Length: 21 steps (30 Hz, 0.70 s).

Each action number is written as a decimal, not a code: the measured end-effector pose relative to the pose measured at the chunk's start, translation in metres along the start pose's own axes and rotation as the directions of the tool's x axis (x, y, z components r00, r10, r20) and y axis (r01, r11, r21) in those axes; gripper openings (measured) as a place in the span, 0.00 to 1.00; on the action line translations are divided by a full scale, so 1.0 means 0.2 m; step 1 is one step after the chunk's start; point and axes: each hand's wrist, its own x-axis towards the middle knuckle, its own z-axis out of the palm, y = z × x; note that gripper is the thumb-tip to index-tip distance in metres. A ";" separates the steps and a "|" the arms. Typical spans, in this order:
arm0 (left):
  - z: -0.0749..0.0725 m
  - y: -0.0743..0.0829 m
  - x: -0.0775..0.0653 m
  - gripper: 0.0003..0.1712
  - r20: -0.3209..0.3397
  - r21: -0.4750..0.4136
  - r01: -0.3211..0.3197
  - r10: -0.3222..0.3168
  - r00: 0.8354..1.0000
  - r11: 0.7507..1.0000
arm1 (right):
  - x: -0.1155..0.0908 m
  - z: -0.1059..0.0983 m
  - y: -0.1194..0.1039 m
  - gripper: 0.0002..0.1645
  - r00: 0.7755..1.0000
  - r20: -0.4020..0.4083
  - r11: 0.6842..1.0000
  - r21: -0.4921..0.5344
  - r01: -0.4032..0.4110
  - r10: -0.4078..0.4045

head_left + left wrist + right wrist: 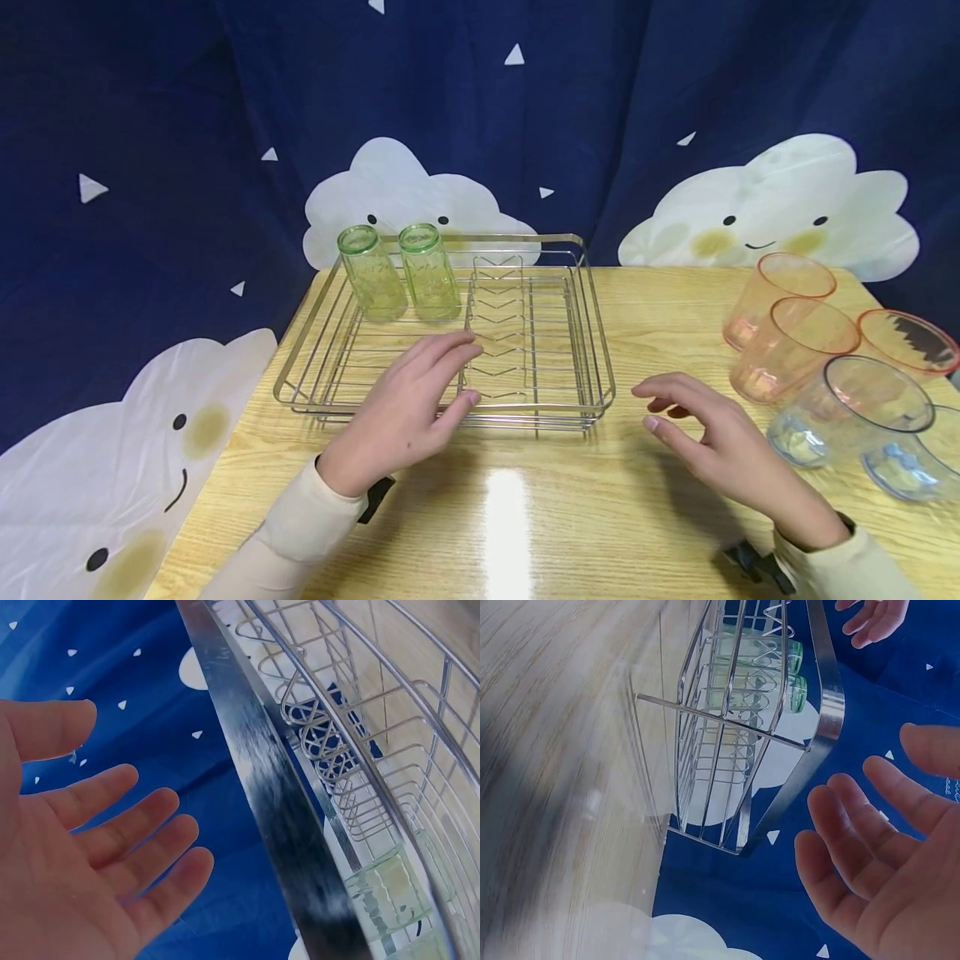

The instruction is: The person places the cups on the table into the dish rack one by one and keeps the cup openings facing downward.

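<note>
A metal wire dish rack stands on the table. Two green glasses sit upside down in its back left part, a left one and a right one. Above the rack's front edge hovers my left hand, its fingers loosely bent and holding nothing; the left wrist view shows the bare palm. My right hand is over the table, right of the rack, fingers relaxed around nothing. Seen from the right wrist, its fingers are apart from the rack.
Several tumblers stand upright at the right: a back orange one, a front orange one, a red-rimmed one, a blue one and another blue one. Behind the wooden table hangs a dark blue curtain.
</note>
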 end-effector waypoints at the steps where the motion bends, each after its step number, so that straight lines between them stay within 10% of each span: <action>1: 0.00 0.00 0.00 0.27 0.006 0.000 0.000 0.000 1.000 1.000 | 0.00 0.00 0.00 0.23 1.000 -0.001 1.000 -0.007 0.000 0.000; 21: 0.02 -0.01 0.01 0.27 0.014 -0.017 0.034 -0.034 0.999 0.999 | 0.00 -0.11 -0.02 0.25 1.000 -0.002 0.985 -0.173 0.017 -0.017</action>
